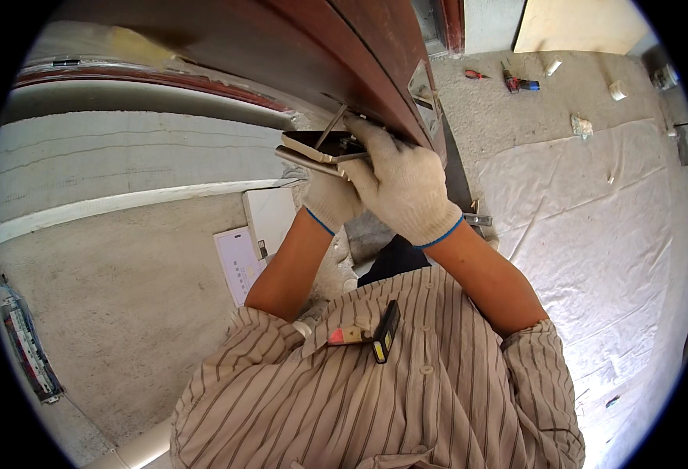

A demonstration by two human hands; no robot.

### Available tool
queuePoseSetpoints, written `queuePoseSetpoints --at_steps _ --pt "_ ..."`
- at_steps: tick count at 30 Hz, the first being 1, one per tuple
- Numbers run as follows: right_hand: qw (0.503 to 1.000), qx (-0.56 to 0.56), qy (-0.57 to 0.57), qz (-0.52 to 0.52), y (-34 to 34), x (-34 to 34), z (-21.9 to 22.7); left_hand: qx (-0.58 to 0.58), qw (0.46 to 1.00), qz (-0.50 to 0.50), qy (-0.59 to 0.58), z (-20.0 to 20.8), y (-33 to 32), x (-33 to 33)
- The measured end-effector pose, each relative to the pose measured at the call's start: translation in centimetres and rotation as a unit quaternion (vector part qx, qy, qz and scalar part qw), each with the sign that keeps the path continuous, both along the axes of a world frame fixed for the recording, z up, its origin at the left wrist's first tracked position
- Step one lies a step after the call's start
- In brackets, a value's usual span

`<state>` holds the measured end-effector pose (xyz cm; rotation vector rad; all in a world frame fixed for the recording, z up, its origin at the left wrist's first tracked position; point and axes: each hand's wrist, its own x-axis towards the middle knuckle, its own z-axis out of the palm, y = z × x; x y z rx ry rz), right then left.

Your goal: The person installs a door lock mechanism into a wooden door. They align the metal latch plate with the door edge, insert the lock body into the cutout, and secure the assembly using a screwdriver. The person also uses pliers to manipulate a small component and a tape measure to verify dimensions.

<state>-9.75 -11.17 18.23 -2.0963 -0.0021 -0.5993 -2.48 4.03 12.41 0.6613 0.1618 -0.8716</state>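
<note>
In front of a dark red-brown door, both my hands, in white knit gloves with blue cuffs, are at a door lock panel. The panel has a metallic rim, and its dark hollow side faces up. My left hand is closed around it from below, its fingers mostly hidden. From the right, my right hand is closed on the panel's near end, thumb against the edge and forefinger stretched toward the door. A thin metal rod slants between the panel and the door. Small parts inside are partly covered by my fingers.
A white box and a printed sheet lie on the concrete floor at left. Red-handled pliers and a power drill lie at far right, beyond a plastic sheet. A metal strip-like assembly is at far left.
</note>
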Motion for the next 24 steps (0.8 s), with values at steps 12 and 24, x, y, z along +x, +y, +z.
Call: queuePoseSetpoints --at_steps 12,24 --pt "1.000 -0.006 -0.023 -0.014 -0.3 0.5 -0.7 0.143 0.989 0.022 0.012 -0.6 0.8 -0.7" --pt "0.999 0.004 -0.024 -0.022 -0.9 0.4 -1.2 0.449 0.678 0.344 -0.470 8.4 -0.1 -5.9"
